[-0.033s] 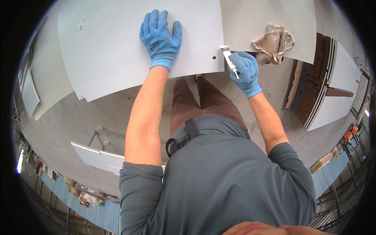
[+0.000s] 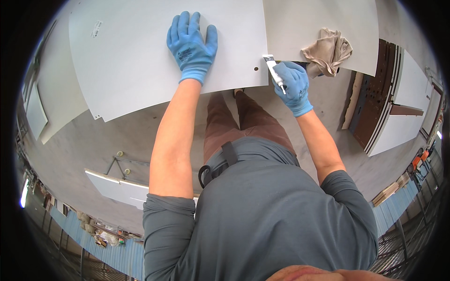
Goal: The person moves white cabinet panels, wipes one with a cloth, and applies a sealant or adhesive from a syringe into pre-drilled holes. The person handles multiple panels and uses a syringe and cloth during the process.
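My left hand (image 2: 192, 51), in a blue glove, lies flat on a large white panel (image 2: 126, 61) with its fingers stretched out and the thumb apart. My gloved right hand (image 2: 295, 88) is closed around a small white squeeze tube (image 2: 273, 71). The tube's narrow nozzle points down toward my body, and its flat end reaches the panel's right edge. A small dark hole (image 2: 256, 69) shows in the panel near that corner. Beyond my right hand, a crumpled beige cloth (image 2: 328, 50) lies on a second pale panel (image 2: 323, 18); what is under the cloth is partly hidden.
Brown and white boards (image 2: 379, 93) stand stacked at the right. On the left, more pale panels (image 2: 70, 100) extend past the white one. Behind me at the lower left are a white board (image 2: 110, 185) and a wheeled metal frame (image 2: 124, 164) on the grey floor (image 2: 140, 129).
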The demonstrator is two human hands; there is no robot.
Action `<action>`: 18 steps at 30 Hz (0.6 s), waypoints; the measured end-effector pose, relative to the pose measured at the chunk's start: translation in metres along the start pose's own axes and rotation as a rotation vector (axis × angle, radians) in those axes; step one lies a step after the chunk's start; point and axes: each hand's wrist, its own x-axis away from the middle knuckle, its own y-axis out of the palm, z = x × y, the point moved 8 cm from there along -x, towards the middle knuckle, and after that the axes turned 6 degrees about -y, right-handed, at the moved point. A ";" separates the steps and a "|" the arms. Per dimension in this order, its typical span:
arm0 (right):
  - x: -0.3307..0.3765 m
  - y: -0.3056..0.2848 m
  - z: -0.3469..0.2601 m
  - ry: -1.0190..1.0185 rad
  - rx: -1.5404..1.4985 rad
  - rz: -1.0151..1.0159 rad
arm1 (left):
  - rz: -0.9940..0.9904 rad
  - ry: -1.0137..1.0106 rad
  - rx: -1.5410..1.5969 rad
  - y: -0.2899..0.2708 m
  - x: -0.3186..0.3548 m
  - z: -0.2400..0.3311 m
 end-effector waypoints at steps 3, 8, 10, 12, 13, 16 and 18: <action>0.007 0.004 0.002 0.013 -0.019 0.015 | 0.010 0.002 0.020 0.001 0.000 -0.001; 0.016 0.008 0.006 0.063 -0.056 0.046 | 0.001 -0.005 0.012 0.002 0.001 0.000; 0.018 0.007 0.005 0.060 -0.042 0.077 | 0.004 -0.001 0.006 0.001 0.001 0.000; 0.018 0.006 0.005 0.062 -0.038 0.076 | -0.001 -0.002 0.009 0.001 0.001 -0.001; 0.019 0.007 0.006 0.068 -0.036 0.059 | -0.004 -0.003 0.010 0.002 0.001 -0.001; 0.018 0.007 0.005 0.078 0.007 0.021 | -0.020 -0.019 0.020 0.003 0.001 -0.003; 0.018 0.007 0.005 0.080 0.030 0.005 | -0.023 -0.016 0.025 0.003 0.001 -0.003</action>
